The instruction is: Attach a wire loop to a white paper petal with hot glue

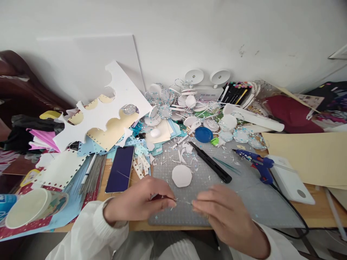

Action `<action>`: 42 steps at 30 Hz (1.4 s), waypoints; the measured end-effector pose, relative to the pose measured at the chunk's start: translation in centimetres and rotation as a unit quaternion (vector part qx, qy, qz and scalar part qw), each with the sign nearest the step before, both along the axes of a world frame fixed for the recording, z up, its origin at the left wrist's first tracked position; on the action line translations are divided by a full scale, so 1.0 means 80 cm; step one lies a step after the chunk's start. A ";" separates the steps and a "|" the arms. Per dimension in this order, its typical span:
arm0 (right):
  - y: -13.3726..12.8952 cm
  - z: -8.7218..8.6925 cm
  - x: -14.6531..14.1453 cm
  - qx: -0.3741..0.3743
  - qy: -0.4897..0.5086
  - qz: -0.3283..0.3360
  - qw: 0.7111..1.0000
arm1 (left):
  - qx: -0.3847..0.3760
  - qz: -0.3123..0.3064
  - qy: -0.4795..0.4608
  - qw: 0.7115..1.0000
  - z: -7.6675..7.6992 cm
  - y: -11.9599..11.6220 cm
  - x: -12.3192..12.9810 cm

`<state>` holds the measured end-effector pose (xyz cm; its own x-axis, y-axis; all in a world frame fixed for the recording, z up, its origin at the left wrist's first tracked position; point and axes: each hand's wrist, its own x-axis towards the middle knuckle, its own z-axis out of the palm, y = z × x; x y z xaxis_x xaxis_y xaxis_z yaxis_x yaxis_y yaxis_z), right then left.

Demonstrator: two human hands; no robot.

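Over the front of the grey cutting mat (257, 200), my left hand (142, 200) pinches a thin wire (124, 176), whose far end sticks out over the phone. Opposite it, my right hand (225, 209) is closed in a pinch, a little blurred; a tiny pale bit shows at its fingertips, too small to name. A short gap separates the two hands. Just beyond them lies a white disc (182, 176) with a roughly cut edge, touched by neither hand. A black utility knife (210, 162) and teal tweezers (226, 165) rest behind the right hand.
White scraps and a blue lid (204, 134) lie behind the disc. Beaded white discs (165, 95) pile up against the wall. A blue glue gun (255, 160) with its cord is at right. On the left are a phone (119, 169), wire stems (94, 177) and a paper cup (28, 209).
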<state>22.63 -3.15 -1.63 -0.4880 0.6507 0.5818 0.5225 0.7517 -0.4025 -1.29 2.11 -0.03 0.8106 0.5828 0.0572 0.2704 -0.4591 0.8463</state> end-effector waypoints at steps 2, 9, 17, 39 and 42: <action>0.000 -0.002 0.000 -0.090 0.060 -0.026 0.994 | 0.071 0.021 -0.001 0.997 0.002 -0.004 0.002; 0.000 -0.004 0.005 -0.231 0.113 -0.066 0.964 | 0.175 0.024 -0.017 0.984 0.001 -0.009 -0.003; 0.005 -0.008 0.000 -0.254 0.132 -0.070 0.956 | 0.338 0.061 -0.010 0.939 -0.009 -0.005 0.004; -0.015 -0.007 -0.007 0.067 -0.008 -0.043 0.997 | 0.171 0.149 -0.048 0.973 -0.004 -0.028 0.006; -0.010 0.001 0.001 -0.120 0.070 0.007 0.990 | 0.260 0.146 -0.039 0.954 -0.005 -0.026 0.002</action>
<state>22.73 -3.96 -1.57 -0.4234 0.7726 0.4730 0.4402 0.6318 -0.6380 -1.10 0.04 -0.39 0.5988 0.6600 0.4537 0.3970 -0.7366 0.5475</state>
